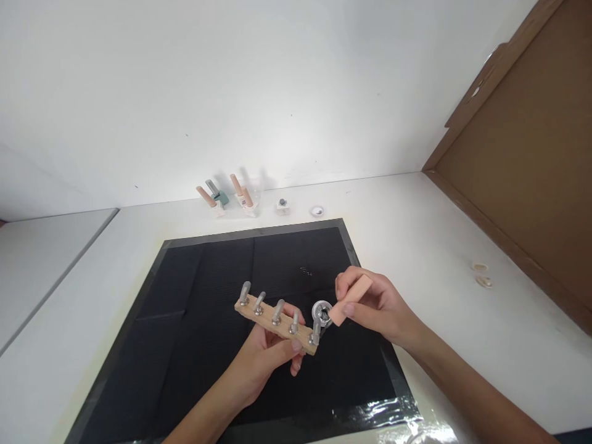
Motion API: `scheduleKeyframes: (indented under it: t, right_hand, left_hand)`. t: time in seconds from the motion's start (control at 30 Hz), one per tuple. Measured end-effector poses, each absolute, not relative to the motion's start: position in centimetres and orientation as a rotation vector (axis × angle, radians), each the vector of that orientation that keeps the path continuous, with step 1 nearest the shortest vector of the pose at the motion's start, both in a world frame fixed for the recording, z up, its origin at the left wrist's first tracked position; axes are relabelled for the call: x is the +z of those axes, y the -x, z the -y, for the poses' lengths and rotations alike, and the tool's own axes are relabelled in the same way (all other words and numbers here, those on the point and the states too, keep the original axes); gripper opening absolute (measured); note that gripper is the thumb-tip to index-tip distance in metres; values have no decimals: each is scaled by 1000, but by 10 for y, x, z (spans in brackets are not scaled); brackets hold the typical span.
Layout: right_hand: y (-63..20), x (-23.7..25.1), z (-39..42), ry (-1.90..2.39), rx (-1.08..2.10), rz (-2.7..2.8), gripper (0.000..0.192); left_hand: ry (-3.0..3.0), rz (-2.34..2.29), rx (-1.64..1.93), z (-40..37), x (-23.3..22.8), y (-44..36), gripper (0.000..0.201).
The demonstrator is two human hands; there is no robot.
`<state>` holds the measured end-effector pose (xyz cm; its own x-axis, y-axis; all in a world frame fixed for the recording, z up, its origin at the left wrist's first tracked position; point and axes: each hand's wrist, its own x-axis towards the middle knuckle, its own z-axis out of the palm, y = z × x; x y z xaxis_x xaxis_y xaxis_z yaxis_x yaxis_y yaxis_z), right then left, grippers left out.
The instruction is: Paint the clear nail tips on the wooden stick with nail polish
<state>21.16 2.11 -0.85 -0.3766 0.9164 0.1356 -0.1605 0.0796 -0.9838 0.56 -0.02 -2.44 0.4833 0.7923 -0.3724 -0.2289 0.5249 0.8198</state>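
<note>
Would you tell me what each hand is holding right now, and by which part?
The left hand grips the wooden bolt strip from beneath, mid-length to right end. The right hand pinches a small wooden block by its upper end.

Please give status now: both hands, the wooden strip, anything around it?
Left hand grips wooden strip with five metal bolts. Right hand holds wooden-handled tool, head on the end bolt. Both above black mat; nothing blocking.

Your left hand (266,357) grips a wooden strip (276,326) carrying five metal bolts (278,311). Your right hand (377,305) holds a wooden-handled tool (350,300) against the end bolt.
</note>
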Motion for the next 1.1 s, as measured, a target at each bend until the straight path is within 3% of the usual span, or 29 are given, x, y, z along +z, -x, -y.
scheduleKeyframes:
  t: [0.37, 1.1]
  right_hand:
    - [-206, -6, -22, 1018, 1336, 1400, 15]
    - [-203, -8, -23, 904, 1346, 1432, 21]
  left_hand:
    - [-855, -794, 700, 1, -32, -3, 25]
    - [-1028, -792, 615, 0, -32, -2, 22]
